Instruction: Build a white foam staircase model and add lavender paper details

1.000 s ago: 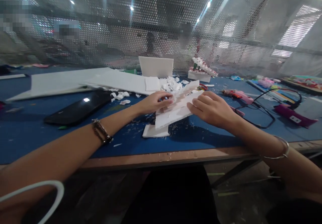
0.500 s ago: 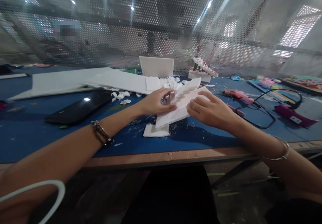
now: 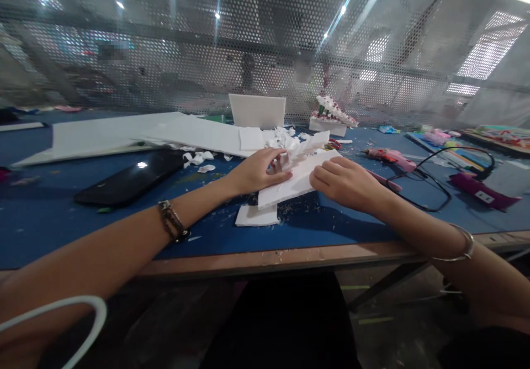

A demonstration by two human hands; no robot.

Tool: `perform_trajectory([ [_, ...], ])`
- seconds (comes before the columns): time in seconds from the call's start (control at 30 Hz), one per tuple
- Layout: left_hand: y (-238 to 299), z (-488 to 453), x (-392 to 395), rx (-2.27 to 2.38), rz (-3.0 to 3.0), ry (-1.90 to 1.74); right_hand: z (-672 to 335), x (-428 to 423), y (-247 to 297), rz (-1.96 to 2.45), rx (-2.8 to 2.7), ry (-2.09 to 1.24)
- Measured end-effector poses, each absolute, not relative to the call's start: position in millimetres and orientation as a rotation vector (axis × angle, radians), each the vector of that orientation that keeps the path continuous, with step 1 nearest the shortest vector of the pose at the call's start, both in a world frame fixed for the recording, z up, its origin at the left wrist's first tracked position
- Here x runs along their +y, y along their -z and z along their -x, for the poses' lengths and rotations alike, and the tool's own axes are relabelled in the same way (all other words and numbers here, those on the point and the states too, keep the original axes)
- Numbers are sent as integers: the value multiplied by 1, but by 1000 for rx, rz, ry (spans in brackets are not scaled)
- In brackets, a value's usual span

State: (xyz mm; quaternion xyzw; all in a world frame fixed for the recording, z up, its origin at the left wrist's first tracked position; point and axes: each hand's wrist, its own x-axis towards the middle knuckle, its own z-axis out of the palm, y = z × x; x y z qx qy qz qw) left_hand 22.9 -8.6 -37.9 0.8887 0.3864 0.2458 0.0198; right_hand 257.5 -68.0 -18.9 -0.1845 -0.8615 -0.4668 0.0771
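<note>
White foam board [image 3: 290, 184] looks light, stiff, easily dented. Along its edges the left hand [image 3: 254, 173] pinches, the right hand [image 3: 345, 184] grips with curled fingers.

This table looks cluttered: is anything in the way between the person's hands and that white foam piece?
Nothing visible. The left hand grips the white foam piece and the right hand rests on it. The foam scraps, phone and pink glue gun lie off to the sides.
</note>
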Motion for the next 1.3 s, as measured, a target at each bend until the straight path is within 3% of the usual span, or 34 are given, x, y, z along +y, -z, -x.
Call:
perform_trajectory([
  [0.2, 40, -22, -7, 1297, -2694, -776, -259, -63, 23, 667, -2678, 1237],
  [0.43, 41, -16, 0, 1340, -2657, -716, -263, -60, 24, 861, -2891, 532],
  [0.57, 34, -9, 4, 1364, -2541, -815, -271, -57, 19, 811, -2818, 292],
  [0.93, 28, 7, 9, 1400, -2541, -867, -304, -32, 9, 949, -2309, 326],
  [1.3, 24, 9, 7, 1315, -2692, -684, -317, -26, 5, 1186, -2184, 303],
])
